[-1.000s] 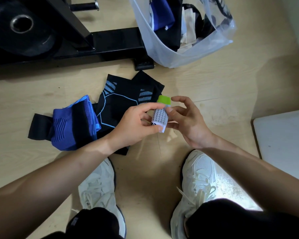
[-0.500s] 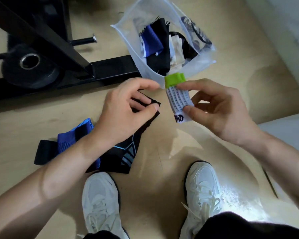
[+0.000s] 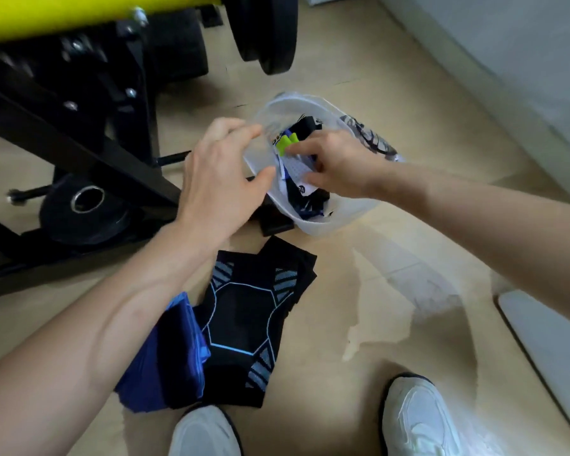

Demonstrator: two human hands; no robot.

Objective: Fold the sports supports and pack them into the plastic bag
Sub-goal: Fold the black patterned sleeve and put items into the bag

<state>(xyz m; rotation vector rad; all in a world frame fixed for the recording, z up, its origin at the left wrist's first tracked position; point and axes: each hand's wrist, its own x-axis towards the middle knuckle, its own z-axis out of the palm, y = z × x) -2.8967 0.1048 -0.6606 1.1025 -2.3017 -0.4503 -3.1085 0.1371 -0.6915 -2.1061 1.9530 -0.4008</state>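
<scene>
- Bag (image 3: 326,222): lying on the floor (image 3: 385,77) against the foot of the black frame (image 3: 79,149), mouth gaping, already holding dark and blue pieces.
- Left hand (image 3: 221,179): gripping the bag's left rim, fingers curled over it and thumb below, keeping the mouth wide.
- Right hand (image 3: 339,162): reaching into the mouth, pinching the white support (image 3: 297,171) between thumb and fingers.
- White support: sitting inside the mouth with its green band pointing inward; too blurred for telling whether touching the packed pieces.
- Black support (image 3: 247,320): lying flat on the floor, near the bag but apart from it.
- Blue support (image 3: 171,353): lying against the black support's left side, partly hidden by the left forearm.
- Shoes (image 3: 418,419): resting on the floor toward its near side.
- Plate (image 3: 83,209): lying under the frame, far left.
</scene>
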